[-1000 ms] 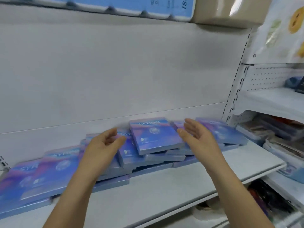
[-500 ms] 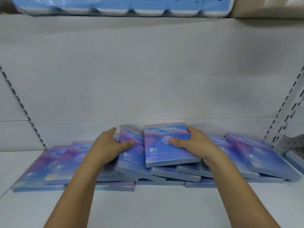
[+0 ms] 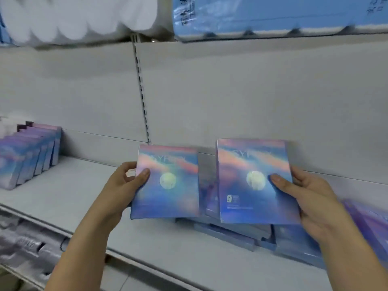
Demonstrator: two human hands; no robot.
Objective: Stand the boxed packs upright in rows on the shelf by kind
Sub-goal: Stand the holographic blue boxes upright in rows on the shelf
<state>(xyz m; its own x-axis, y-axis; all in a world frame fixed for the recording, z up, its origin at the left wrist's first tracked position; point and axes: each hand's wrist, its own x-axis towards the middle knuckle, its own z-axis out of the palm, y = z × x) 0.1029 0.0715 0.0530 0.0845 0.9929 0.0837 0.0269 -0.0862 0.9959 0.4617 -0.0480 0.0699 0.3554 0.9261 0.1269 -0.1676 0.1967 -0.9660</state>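
I hold two flat blue-and-pink boxed packs, each with a pale moon print, upright above the white shelf (image 3: 69, 198). My left hand (image 3: 126, 185) grips the left pack (image 3: 168, 192) by its left edge, thumb on the front. My right hand (image 3: 308, 196) grips the right pack (image 3: 252, 198) by its right edge, thumb on the front. Beneath them several more packs of the same kind lie flat in a loose pile (image 3: 241, 234). A row of like packs (image 3: 31, 152) stands upright at the shelf's left end.
Wrapped white rolls (image 3: 73, 17) and a blue wrapped bundle (image 3: 273, 15) sit on the shelf above. A slotted upright (image 3: 142, 91) runs down the back panel. Grey wrapped goods (image 3: 25, 246) fill the lower shelf at left. More purple packs (image 3: 369, 225) blur at the right edge.
Both hands closed on packs in the pile and lifted one each, tilting them upright. The view swung left, bringing the standing row into sight.
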